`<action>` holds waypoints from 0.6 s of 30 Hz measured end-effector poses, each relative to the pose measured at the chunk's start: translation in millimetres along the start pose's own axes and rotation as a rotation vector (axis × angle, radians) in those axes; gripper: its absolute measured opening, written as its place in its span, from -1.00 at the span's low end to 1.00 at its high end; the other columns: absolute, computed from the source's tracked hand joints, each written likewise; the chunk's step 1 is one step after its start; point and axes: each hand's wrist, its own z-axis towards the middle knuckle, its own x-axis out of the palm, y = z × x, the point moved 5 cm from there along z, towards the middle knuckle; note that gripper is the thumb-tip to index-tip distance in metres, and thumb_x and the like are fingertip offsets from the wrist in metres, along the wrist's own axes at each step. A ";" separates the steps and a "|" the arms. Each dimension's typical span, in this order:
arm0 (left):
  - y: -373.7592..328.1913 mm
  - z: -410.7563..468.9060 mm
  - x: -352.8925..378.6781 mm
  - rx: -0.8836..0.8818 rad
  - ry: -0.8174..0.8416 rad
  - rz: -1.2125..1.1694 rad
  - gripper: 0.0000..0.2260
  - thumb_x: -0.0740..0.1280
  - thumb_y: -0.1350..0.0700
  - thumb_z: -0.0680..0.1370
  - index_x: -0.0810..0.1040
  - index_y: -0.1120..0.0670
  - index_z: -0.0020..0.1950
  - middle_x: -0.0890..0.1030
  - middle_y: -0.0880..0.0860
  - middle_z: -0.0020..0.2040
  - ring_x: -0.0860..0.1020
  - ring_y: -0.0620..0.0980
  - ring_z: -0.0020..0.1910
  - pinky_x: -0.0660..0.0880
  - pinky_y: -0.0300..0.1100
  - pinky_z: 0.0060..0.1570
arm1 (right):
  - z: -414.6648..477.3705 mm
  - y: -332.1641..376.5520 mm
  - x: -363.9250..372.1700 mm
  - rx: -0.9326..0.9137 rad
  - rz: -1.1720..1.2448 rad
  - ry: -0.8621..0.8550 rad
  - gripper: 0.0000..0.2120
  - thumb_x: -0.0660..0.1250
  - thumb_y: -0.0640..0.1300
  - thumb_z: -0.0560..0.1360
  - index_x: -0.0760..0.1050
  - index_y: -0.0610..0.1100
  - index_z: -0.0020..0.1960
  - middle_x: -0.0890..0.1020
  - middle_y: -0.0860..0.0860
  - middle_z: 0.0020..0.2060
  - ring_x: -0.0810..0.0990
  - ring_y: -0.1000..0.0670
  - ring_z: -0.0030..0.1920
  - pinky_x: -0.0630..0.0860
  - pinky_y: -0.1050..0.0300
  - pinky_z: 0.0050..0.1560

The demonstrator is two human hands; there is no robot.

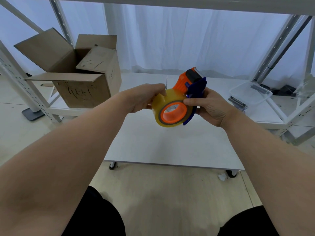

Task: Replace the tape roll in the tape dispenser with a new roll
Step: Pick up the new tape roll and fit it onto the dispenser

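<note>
One tape roll (172,109) on one dispenser (190,82), gripped by left hand (144,97) at nine o'clock, right hand (209,106) at three; one box (80,74).

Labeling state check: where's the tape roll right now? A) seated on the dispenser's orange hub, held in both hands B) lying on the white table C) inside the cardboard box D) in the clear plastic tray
A: the yellowish tape roll rings the orange hub of the tape dispenser, with the left hand on the roll and the right hand on the dispenser, above the table.
</note>
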 end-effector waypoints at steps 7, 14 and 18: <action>-3.9 2.8 1.8 -0.042 -0.106 0.111 -0.65 0.32 -0.18 0.48 0.44 0.05 0.08 0.58 0.06 0.03 0.59 0.06 0.00 0.56 -0.06 0.07 | -0.2 4.5 6.4 -0.011 -0.057 -0.010 -0.43 0.42 -0.34 0.38 0.37 -0.15 0.35 0.53 -0.14 0.26 0.57 -0.16 0.20 0.59 -0.06 0.14; -19.3 -12.7 -9.5 0.183 0.093 -0.202 -0.77 0.29 -0.04 0.53 0.56 0.08 0.07 0.68 0.03 -0.07 0.66 -0.02 -0.11 0.60 -0.19 -0.11 | -3.1 14.7 12.2 -0.074 0.109 0.082 -0.38 0.54 -0.12 0.19 0.48 -0.18 0.22 0.65 -0.10 0.07 0.62 -0.10 0.12 0.59 -0.07 0.10; -29.7 -14.5 -12.7 0.312 0.145 -0.541 -0.74 0.23 0.00 0.57 0.54 0.13 0.14 0.64 0.07 -0.03 0.62 0.00 -0.05 0.57 -0.14 -0.03 | -2.2 26.1 12.2 -0.185 0.321 0.063 -0.63 0.43 -0.14 0.33 0.54 -0.12 0.13 0.69 -0.05 0.00 0.64 -0.06 0.08 0.61 -0.02 0.00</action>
